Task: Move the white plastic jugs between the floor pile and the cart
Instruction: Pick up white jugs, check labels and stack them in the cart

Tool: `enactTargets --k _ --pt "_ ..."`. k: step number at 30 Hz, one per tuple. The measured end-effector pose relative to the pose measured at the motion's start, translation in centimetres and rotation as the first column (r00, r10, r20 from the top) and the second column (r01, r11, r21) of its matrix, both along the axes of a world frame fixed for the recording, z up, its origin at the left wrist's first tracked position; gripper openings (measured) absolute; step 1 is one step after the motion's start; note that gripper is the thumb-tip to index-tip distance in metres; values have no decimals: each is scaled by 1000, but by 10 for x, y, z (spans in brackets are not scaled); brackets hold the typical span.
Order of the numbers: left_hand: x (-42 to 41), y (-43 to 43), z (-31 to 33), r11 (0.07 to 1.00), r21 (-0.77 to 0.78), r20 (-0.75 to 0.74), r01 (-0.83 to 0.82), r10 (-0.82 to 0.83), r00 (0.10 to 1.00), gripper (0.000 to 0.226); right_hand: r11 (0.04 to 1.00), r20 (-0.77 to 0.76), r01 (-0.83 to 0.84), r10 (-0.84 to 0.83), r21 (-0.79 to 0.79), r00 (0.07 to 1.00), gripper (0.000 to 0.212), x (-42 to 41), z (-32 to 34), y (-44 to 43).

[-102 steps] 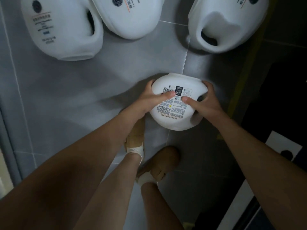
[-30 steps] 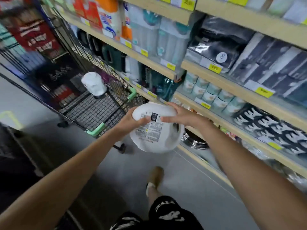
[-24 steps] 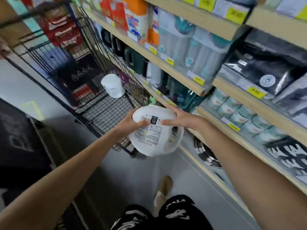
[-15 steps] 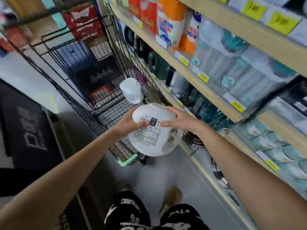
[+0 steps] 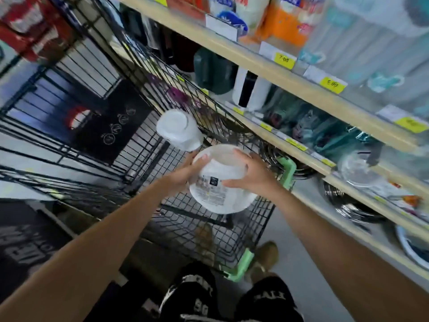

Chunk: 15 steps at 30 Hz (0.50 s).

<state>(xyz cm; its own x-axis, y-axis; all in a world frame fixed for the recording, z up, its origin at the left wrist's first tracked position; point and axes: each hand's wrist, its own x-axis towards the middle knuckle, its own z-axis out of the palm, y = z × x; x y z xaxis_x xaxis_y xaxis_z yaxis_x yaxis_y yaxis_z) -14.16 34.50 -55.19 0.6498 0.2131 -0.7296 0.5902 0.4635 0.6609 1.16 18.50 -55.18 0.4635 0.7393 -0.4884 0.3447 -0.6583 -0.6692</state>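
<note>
Jug [image 5: 220, 187], clasped between the curled fingers of the left hand [image 5: 183, 174] and right hand [image 5: 251, 176], hangs above the cart [image 5: 148, 149]; dropped carelessly, it could topple the second jug [image 5: 178, 130] at 11 o'clock.

the whole frame is soft with motion blur, worst at the far left and top right, where packs and yellow price tags [image 5: 284, 59] on the shelves [image 5: 301, 89] smear. light is even and diffuse, falling from above. the white jug [image 5: 220, 189] near centre is bright, its top washed out, its label unreadable. the near left mat [image 5: 27, 247] sits dim. wide-angle distortion bows the cart [image 5: 130, 147] wires and shelf edges.
</note>
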Motion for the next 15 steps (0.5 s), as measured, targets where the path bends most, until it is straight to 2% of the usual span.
enactTargets --k 4,8,12,15 --pt "20 27 -44 998 -25 -50 -53 52 997 70 999 205 4 7 -54 979 110 -13 -44 23" --pt "37 45 -83 986 -20 -136 -166 162 978 62 997 306 19 3 -69 952 115 -16 -87 40" --pt "46 62 -115 998 0 -133 -64 63 989 77 999 385 29 -19 -22 923 112 -19 -120 50" --pt "53 68 -137 994 110 -132 -14 28 991 68 997 383 72 -82 40 920 109 -23 -139 55"
